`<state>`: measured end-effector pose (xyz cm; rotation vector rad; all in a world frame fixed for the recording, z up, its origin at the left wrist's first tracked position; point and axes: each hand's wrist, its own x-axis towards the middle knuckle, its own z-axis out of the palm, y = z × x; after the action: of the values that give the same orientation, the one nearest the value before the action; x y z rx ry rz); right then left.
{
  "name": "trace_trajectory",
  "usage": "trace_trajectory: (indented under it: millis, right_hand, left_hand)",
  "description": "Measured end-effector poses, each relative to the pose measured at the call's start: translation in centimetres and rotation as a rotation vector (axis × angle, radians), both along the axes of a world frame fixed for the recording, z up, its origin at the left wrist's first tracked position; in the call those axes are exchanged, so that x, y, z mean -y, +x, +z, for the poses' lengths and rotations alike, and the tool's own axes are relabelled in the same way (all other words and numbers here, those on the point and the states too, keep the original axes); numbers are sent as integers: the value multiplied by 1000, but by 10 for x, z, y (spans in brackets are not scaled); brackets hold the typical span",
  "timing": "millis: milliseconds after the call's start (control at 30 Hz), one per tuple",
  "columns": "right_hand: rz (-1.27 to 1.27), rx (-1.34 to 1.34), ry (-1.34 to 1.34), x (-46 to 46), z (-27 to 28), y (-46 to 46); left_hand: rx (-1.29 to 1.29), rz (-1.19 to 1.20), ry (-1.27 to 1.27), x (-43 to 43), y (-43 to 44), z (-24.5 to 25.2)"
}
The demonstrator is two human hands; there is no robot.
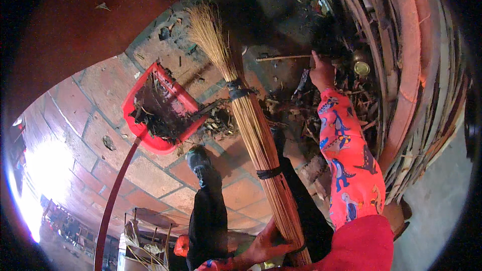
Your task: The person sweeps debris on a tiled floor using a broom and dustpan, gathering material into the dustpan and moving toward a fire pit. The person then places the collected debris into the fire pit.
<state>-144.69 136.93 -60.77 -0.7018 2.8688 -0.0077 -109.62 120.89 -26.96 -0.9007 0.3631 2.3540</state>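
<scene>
My left hand (269,246) grips the lower handle of a straw hand broom (260,135), bound with dark bands. Its bristles fan out at the top, over the littered floor. At the right, my right hand (322,72) reaches out from a sleeve with a dinosaur print. A thin stick (284,58) extends leftward from its fingertips; whether the fingers grip it cannot be told. To the left of the broom lies a red dustpan (131,101) with a long handle, holding dark debris (162,116). More leaves and twigs (222,116) lie between dustpan and broom.
Long wooden strips (406,82) stand stacked along the right side. A round yellowish metal lid or tin (362,68) lies near my right hand. A large reddish-brown surface (83,15) covers the upper left. A container with sticks (145,248) stands at the bottom left, on brick-tiled floor (150,175).
</scene>
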Motion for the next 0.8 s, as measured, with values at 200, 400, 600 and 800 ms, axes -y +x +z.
trace_trajectory:
  millis: [200, 400, 600, 800]
  right_hand:
    - [-4, -1, 153, -8, -7, 13]
    - [120, -104, 325, -6, -9, -7]
    - [307, 105, -89, 22, 12, 39]
    - [81, 200, -109, -43, 48, 73]
  left_hand:
    - [-9, -11, -7, -4, 2, -2]
    - [-19, -58, -10, -7, 6, -3]
    - [71, -27, 78, -5, 0, 3]
    - [95, -71, 101, -5, -2, 0]
